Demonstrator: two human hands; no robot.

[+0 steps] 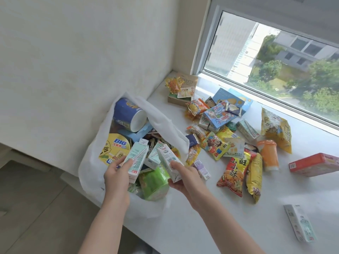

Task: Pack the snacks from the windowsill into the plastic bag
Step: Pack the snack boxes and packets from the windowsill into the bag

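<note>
Two bare forearms come up from the lower middle of the frame, each ending in a bare hand: the left hand (115, 177) at lower centre-left, the right hand (183, 177) just beside it at centre. No sleeve or cuff shows anywhere along either arm, and neither wrist nor any visible finger carries a watch, band or ring

White windowsill (229, 217) w/ scattered snack packets (233, 176), red box (314, 165), orange bottle (268, 154), prob. carton (300, 222).
</note>
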